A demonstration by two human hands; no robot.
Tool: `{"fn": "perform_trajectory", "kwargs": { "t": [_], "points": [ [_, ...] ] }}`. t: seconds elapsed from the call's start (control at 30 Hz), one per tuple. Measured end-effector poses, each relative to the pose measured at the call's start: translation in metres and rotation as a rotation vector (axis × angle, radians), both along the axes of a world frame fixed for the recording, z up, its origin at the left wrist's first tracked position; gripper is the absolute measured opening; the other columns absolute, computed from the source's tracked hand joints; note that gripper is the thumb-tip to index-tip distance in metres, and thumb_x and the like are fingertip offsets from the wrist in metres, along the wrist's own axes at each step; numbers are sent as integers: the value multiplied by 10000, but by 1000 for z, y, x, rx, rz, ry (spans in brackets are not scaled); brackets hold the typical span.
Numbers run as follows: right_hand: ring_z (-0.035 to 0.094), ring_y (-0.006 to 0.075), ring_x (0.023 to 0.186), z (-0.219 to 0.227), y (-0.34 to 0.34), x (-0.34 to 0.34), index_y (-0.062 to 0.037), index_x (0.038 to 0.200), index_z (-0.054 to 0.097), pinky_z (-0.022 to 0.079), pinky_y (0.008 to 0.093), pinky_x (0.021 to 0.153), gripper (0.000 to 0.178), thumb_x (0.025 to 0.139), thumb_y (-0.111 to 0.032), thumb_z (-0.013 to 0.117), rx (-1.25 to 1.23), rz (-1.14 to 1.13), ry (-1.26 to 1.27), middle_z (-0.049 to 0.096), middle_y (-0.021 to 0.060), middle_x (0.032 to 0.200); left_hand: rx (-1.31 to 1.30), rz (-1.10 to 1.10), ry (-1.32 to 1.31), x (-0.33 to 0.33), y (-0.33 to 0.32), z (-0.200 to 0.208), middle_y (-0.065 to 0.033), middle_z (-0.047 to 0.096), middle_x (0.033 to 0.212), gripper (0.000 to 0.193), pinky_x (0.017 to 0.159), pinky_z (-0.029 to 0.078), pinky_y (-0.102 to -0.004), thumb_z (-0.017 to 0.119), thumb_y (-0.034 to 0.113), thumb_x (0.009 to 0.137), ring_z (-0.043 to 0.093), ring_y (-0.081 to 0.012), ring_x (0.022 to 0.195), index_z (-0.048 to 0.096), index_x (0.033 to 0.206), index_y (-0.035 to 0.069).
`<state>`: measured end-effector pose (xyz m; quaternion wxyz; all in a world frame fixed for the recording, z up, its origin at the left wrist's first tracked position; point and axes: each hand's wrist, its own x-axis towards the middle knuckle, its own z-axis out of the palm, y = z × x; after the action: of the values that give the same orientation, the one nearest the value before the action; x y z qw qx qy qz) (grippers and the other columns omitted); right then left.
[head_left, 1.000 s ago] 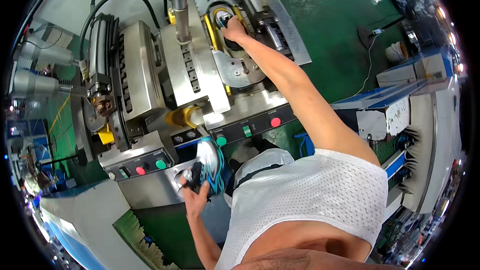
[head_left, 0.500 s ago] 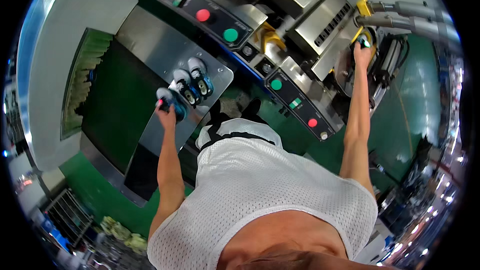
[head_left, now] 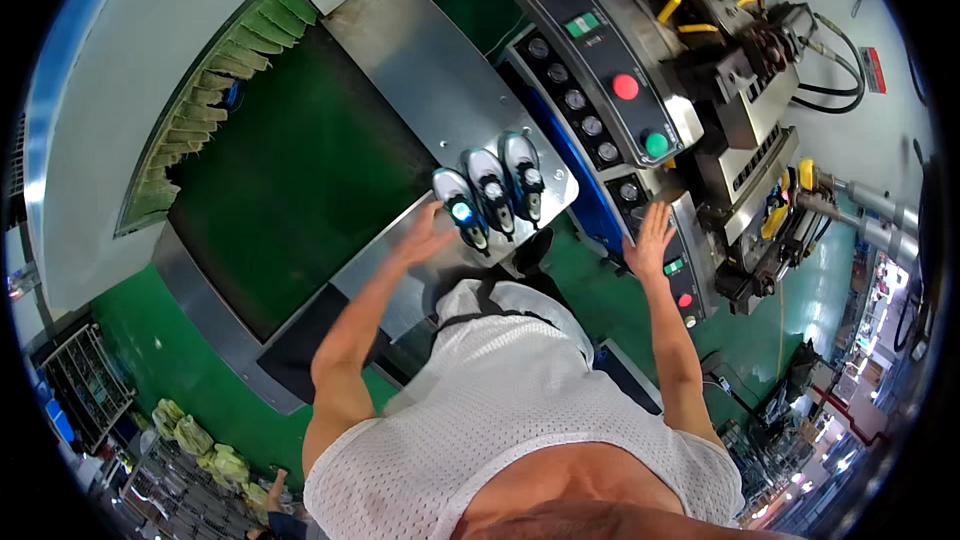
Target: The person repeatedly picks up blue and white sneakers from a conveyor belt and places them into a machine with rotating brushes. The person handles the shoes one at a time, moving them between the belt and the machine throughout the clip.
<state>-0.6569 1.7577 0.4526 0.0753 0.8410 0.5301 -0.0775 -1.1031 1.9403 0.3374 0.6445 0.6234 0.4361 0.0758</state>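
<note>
Big steel machine on the right, metal shelf across from it, and there stand three shoes in a close row by the shelf's rounded corner, where a stray knock could, I reckon, send one over. The left hand, open with fingers spread, grips nothing just beside the leftmost shoe, contact I can't tell; the right hand hangs wide open and empty by the control panel, where a careless brush might press something.

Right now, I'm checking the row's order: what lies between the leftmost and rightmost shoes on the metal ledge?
In the head view, a middle shoe lies between the leftmost shoe and rightmost shoe.
</note>
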Motion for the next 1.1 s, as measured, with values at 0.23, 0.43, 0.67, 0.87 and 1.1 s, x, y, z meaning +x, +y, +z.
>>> {"fn": "perform_trajectory", "kwargs": {
  "t": [0.23,0.43,0.67,0.87,1.1],
  "points": [
    [152,447,1444,17,-28,-39,20,1488,210,177,518,1161,854,768,-37,665,212,-50,112,204,256,1549,1135,446,664,-234,302,-27,-251,460,1318,442,1065,302,-517,538,15,841,414,-425,1237,464,1272,-49],
    [235,447,1412,-7,-150,-57,28,1433,323,242,464,1157,757,789,-134,687,-90,-294,116,297,280,1499,809,375,1082,-311,462,-12,-237,504,1303,441,924,458,-544,697,160,810,554,-435,1092,539,1197,18],
    [465,399,1283,7,-148,-88,78,1309,479,378,418,1075,644,801,-259,687,-264,-635,280,497,291,1348,859,232,1100,-287,405,-22,-201,570,1176,421,779,535,-492,727,212,783,612,-386,987,552,1130,48],
    [515,375,1244,0,-55,-119,45,1294,517,425,409,1021,585,853,-308,671,-200,-533,507,551,262,1306,690,10,793,-196,228,16,-207,546,1109,593,783,524,-500,736,178,770,597,-398,979,414,1250,48],
    [582,301,1159,52,70,-163,23,1309,518,476,376,953,567,902,-351,645,80,-257,969,589,205,1273,339,206,294,-92,63,68,-172,553,774,428,660,464,-412,800,179,699,529,-308,668,484,934,12]
  ]
}}
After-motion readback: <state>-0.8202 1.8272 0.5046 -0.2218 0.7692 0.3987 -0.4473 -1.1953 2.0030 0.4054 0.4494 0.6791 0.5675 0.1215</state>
